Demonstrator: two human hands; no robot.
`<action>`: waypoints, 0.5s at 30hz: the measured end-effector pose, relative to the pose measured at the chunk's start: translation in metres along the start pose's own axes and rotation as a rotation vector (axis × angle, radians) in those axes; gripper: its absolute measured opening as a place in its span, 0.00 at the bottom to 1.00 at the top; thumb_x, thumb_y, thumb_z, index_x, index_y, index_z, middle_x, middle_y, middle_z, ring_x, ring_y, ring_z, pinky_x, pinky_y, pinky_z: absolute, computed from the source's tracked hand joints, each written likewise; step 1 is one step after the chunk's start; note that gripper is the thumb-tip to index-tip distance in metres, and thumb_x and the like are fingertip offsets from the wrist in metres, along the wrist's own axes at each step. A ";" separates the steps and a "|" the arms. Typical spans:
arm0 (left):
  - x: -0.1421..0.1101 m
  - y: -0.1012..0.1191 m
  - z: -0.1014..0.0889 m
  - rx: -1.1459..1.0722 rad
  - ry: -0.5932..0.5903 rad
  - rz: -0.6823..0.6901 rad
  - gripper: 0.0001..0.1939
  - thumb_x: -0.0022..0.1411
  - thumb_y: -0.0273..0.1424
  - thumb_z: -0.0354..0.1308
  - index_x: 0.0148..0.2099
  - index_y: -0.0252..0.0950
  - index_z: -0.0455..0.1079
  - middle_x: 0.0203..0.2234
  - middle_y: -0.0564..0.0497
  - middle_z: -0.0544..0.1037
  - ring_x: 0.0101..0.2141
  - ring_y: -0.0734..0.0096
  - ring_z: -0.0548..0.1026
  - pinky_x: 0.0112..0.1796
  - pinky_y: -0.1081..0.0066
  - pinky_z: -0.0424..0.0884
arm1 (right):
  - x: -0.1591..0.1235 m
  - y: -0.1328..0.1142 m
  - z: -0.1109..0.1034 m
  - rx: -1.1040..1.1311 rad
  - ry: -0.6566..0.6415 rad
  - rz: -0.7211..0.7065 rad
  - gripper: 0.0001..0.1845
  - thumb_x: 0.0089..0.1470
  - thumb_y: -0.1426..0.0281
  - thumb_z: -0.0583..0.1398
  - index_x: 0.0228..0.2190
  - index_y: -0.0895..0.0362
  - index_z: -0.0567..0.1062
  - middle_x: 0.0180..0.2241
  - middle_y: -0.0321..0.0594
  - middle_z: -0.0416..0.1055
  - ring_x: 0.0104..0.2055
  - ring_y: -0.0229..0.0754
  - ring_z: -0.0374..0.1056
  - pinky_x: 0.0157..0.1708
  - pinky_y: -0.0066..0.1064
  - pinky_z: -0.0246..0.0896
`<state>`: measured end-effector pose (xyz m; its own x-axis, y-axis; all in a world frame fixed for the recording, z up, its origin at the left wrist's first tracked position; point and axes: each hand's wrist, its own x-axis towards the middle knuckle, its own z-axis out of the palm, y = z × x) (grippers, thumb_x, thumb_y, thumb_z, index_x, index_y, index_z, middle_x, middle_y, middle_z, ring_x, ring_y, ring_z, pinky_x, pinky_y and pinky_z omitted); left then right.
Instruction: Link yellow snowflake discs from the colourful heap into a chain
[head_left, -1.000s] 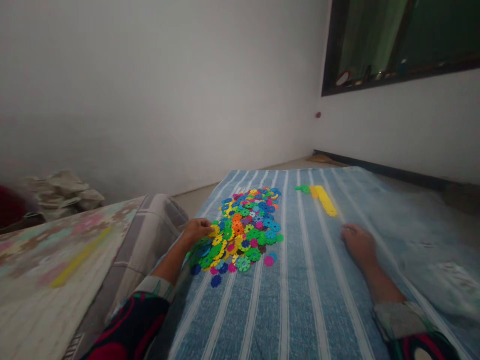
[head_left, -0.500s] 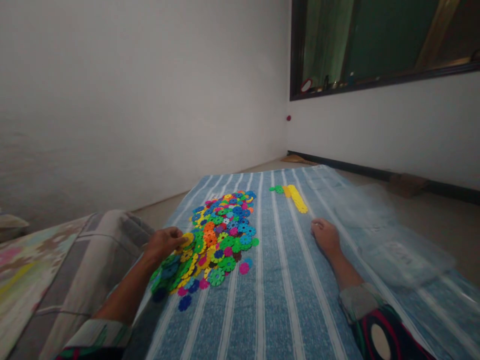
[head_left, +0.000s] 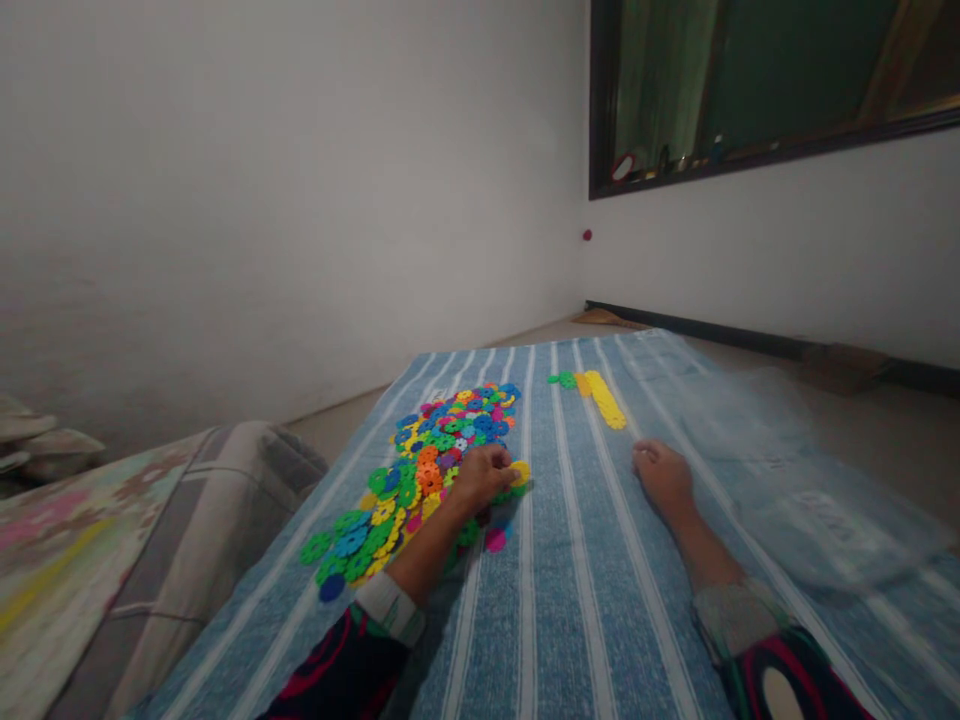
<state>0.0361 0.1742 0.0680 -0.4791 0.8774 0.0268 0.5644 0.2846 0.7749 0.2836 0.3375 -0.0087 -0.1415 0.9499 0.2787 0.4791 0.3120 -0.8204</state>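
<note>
My left hand reaches over the right side of a pile of notched, coloured plastic discs. Its thumb and fingers pinch a yellow disc at the pile's edge. The forearm hides part of the pile below it. My right hand is closed with curled fingers and rests on the striped cloth; whatever may be inside it is hidden. Just beyond that hand lies a row of overlapping yellow discs. An orange-yellow piece and green discs adjoin the row's far left end.
A clear plastic bag with a label lies on the cloth at the right. Grey, checked fabric is bunched on the left beside a floral cover. A white wall and a dark-framed window stand behind.
My left hand has moved right across the pile, carrying the yellow disc from its left side to its right edge. My right hand stays closed in about the same place.
</note>
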 end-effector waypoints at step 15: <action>0.019 -0.006 0.063 -0.051 -0.128 -0.030 0.04 0.43 0.24 0.59 0.26 0.33 0.74 0.17 0.53 0.73 0.21 0.76 0.69 0.22 0.77 0.59 | 0.001 0.002 0.002 -0.039 -0.008 0.020 0.18 0.47 0.62 0.52 0.32 0.55 0.79 0.23 0.39 0.75 0.30 0.46 0.70 0.32 0.32 0.58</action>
<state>0.0666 0.2133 0.0241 -0.4032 0.9120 -0.0751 0.5151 0.2940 0.8052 0.2825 0.3395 -0.0109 -0.1381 0.9560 0.2587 0.5155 0.2924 -0.8055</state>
